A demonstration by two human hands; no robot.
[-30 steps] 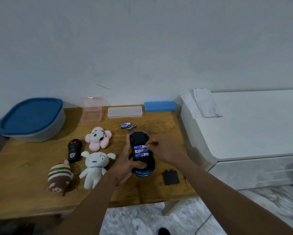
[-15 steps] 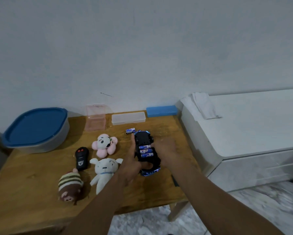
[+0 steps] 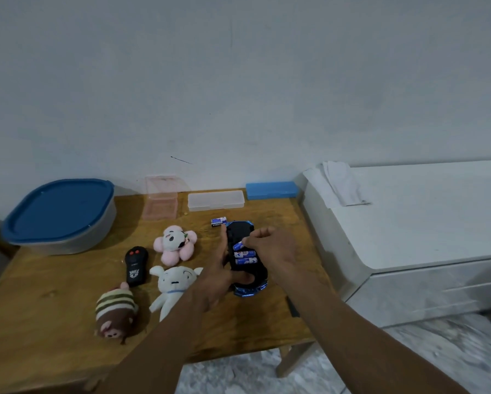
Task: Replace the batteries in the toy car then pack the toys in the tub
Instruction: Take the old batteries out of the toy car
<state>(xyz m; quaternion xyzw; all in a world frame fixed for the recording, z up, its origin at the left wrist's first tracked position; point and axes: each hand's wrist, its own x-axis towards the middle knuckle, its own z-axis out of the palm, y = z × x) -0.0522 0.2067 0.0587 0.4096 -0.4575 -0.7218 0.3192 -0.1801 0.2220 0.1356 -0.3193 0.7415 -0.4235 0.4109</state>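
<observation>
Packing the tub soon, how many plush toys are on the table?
3: pink plush at the back, white plush in front of it, striped brown plush left of that.

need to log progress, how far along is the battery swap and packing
Done: the toy car is belly-up, compartment open, two batteries seated. In hand: the left hand steadies the car while the right hand pinches a third battery at the top slot. Left: closing the compartment, then opening the tub, its blue lid on, and packing the plush toys and remote.

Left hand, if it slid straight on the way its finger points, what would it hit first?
Probably the spare batteries just beyond the left hand, though depth is unclear.
</observation>
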